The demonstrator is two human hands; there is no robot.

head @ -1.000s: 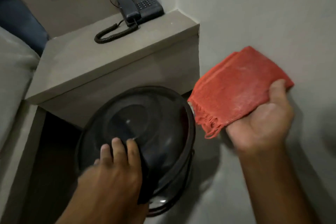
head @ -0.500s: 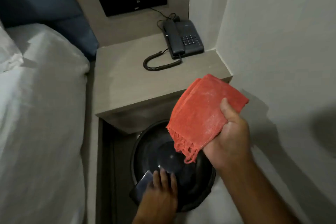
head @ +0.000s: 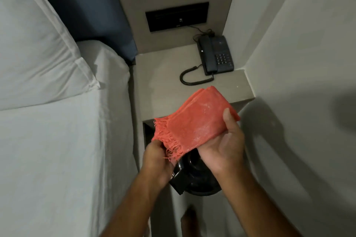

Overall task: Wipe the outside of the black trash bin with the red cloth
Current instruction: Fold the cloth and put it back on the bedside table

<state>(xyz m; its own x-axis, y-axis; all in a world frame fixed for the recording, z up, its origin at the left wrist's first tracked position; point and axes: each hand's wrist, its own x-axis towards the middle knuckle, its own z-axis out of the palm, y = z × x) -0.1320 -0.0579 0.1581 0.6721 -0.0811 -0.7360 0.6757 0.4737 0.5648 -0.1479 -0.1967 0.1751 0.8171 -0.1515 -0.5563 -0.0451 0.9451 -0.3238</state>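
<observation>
Holding the red cloth folded above the black trash bin, your right hand is clamping it while your left hand is pinching its fringed end; you are readying it, and wiping the bin's side likely comes next.

Telephone on nightstand, bed left.

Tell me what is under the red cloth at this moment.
Below the red cloth, held by the left hand and right hand, sits the black bin on the floor by the nightstand. Hands and cloth hide most of its lid.
</observation>
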